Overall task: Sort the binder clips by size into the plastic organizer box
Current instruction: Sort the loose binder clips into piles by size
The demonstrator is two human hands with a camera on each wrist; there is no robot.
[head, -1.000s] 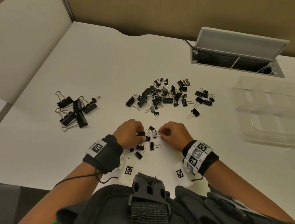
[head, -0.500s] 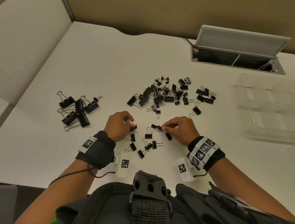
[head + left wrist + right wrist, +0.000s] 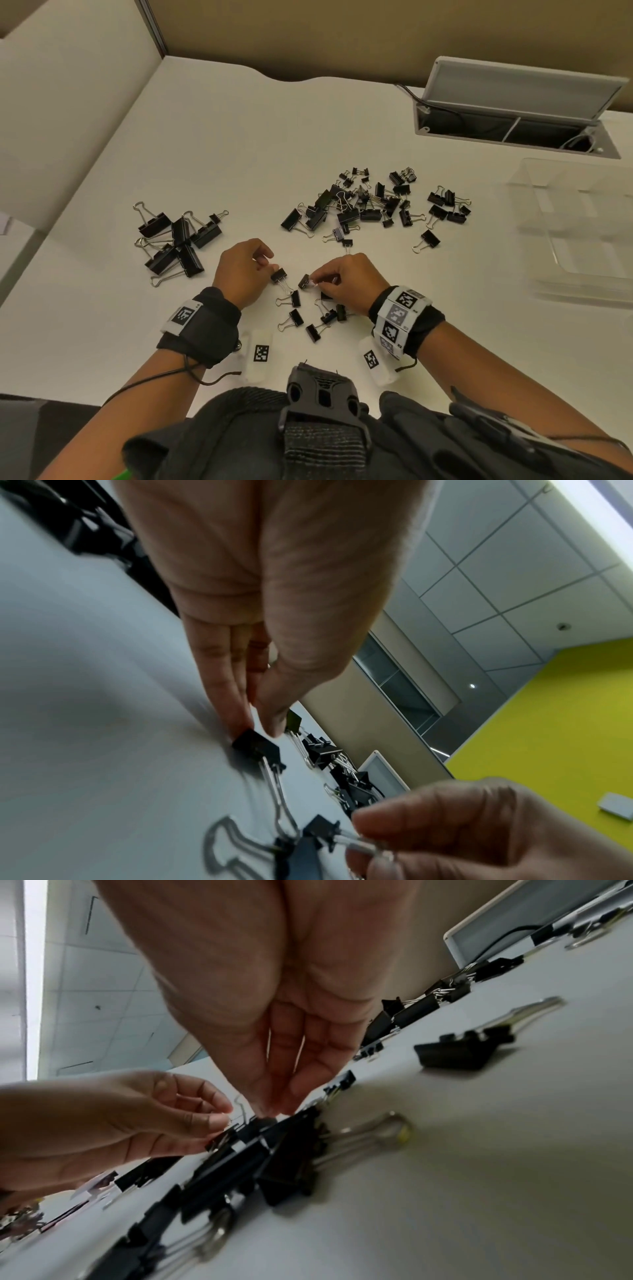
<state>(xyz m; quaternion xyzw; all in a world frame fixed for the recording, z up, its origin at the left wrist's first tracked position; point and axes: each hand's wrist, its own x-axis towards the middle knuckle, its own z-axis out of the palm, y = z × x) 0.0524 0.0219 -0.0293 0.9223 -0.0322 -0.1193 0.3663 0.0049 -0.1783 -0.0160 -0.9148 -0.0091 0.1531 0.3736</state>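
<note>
Small black binder clip [image 3: 278, 274], on the white surface [image 3: 212, 144], touched by the left hand [image 3: 244, 270] grip's fingertips. Right hand [image 3: 346, 278] grip pinches another small black clip [image 3: 303, 281] by its wire handle [image 3: 363, 844], seen only from the left wrist. Clear plastic organizer box [image 3: 579, 226] lies far right.

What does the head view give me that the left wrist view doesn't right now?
Only the head view: the plastic organizer box, with no clips visible in it, at the table's right edge, the pile of large clips at left, and the whole mixed pile.

Only the left wrist view: close up, the left hand's fingertips on a small clip lying on the table.

Both: the left hand on that clip, and the right hand pinching another small clip's wire handle.
</note>
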